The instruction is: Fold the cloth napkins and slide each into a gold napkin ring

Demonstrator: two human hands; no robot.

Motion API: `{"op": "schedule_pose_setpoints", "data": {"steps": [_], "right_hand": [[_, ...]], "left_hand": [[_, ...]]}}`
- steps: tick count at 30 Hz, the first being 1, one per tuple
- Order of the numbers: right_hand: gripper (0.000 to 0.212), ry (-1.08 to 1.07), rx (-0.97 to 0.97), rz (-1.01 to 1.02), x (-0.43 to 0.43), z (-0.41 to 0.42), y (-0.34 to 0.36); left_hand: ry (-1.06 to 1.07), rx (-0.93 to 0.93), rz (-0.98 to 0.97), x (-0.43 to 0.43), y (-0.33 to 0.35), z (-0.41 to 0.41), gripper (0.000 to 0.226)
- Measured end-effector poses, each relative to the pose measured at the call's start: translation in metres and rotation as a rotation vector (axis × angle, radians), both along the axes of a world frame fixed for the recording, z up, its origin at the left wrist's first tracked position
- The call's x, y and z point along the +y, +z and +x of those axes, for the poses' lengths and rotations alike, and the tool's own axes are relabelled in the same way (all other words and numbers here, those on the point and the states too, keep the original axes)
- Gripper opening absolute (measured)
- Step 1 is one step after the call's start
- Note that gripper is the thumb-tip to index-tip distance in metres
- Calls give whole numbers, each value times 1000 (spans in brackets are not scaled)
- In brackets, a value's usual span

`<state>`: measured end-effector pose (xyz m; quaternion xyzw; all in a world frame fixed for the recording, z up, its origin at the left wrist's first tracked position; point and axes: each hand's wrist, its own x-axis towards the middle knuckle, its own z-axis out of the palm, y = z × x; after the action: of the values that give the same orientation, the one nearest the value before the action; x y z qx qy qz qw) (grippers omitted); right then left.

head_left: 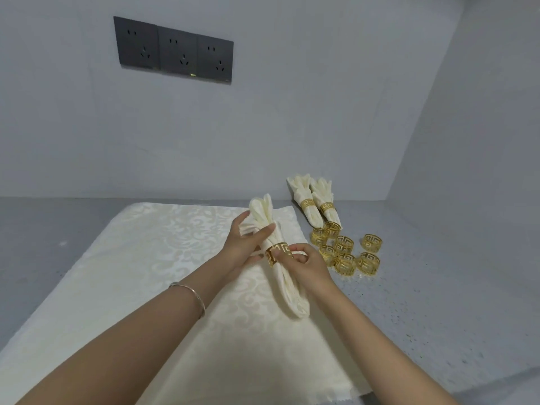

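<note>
Napkin point(287, 285) is cream, bunched long, w/ a gold ring point(277, 254) round its middle, held over the flat cloth point(131, 273). Its long way runs 11 to 5 o'clock, fanned end at 11. L hand point(248, 247) grips it just above the ring; R hand point(306, 264) pinches the ring. Spare rings point(344, 244) sit near at 3 o'clock, 2 done napkins point(306, 197) at 1.

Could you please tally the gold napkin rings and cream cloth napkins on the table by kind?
Loose gold fretwork metal napkin rings: 7
Gold rings around napkins: 3
Folded cream cloth napkins: 3, one gripped by the left hand, its ring pinched by the right hand
Flat cream patterned cloth, spread out: 1
Total: 14
</note>
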<state>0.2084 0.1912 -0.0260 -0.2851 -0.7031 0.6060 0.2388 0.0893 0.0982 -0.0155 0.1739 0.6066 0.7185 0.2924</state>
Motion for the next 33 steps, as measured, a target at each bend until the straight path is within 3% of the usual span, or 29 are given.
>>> {"op": "schedule_pose_setpoints", "data": {"steps": [6,20,25,29,33], "right_hand": [[39,-49,34,16,27,10,10],[40,-240,60,-21,150,-6,32],[23,-362,21,-63,249,-39,49],[24,-402,-55,-62,309,-66,34],[32,-436,-145,-69,340,-88,12]], "left_hand": [[-34,112,66,44,13,0,51],[-126,224,-15,174,23,-28,60],[-243,593,-268,222,2,-67,71],[-394,1013,-600,257,-19,-85,53],[-445,1175,-751,277,-31,-98,49]]}}
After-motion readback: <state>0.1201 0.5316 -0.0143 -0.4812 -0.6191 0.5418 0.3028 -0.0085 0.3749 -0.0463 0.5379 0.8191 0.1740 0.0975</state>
